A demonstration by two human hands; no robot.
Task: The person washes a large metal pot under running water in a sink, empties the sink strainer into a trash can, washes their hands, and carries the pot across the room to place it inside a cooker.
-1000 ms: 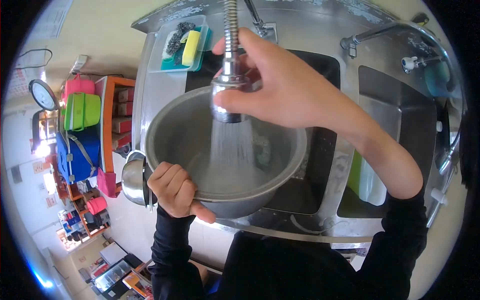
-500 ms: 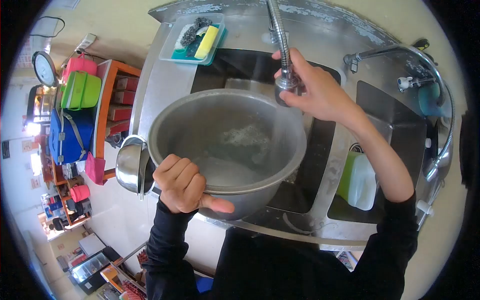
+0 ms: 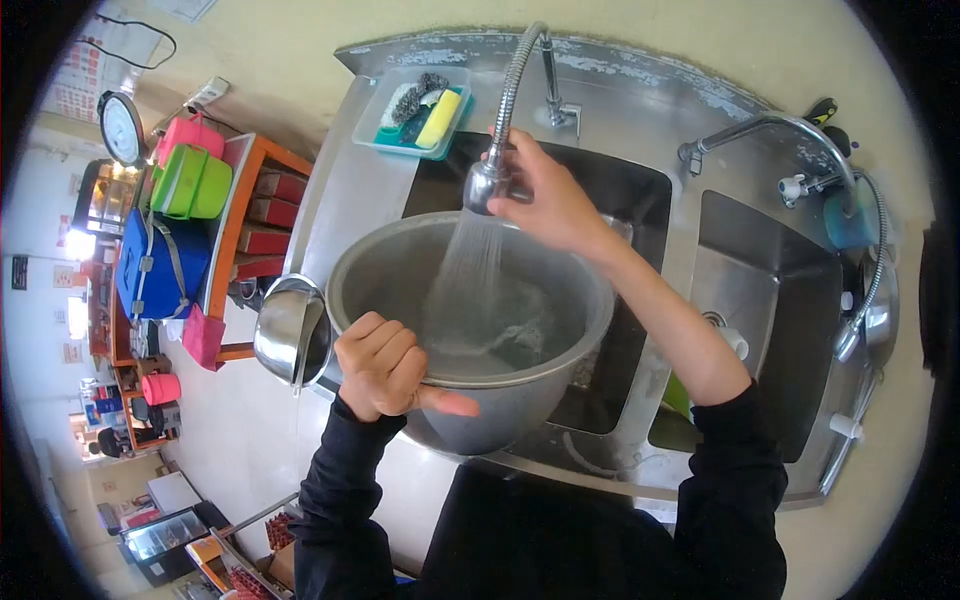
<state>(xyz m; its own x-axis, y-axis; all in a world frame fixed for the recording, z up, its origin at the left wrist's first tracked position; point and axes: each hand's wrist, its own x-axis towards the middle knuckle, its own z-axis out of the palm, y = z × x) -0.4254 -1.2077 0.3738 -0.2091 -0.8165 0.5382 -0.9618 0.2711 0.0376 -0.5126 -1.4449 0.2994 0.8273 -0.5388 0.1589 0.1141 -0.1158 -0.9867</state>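
Note:
A large grey metal pot (image 3: 500, 415) sits tilted over the left sink basin (image 3: 640, 290), with some cloudy water in its bottom. My left hand (image 3: 385, 370) is closed over the pot's near-left rim, thumb lying along the outside. Above the far rim, my right hand (image 3: 545, 195) grips the head of a flexible spray faucet (image 3: 487, 185). A fan of water (image 3: 468, 265) runs from the spray head down into the pot. Part of the right fingers is hidden behind the faucet head.
A clear plastic tub (image 3: 412, 112) with a yellow sponge and scourers stands behind the pot. Steel bowls (image 3: 290, 335) rest at the counter's left edge. A second faucet (image 3: 760, 118) arches over the right basin (image 3: 735, 290), where a green container (image 3: 677, 400) partly shows.
My right hand has moved left with the faucet head, over the pot. Spray now shows plainly falling into it. My left hand stays on the rim; the view has shifted slightly.

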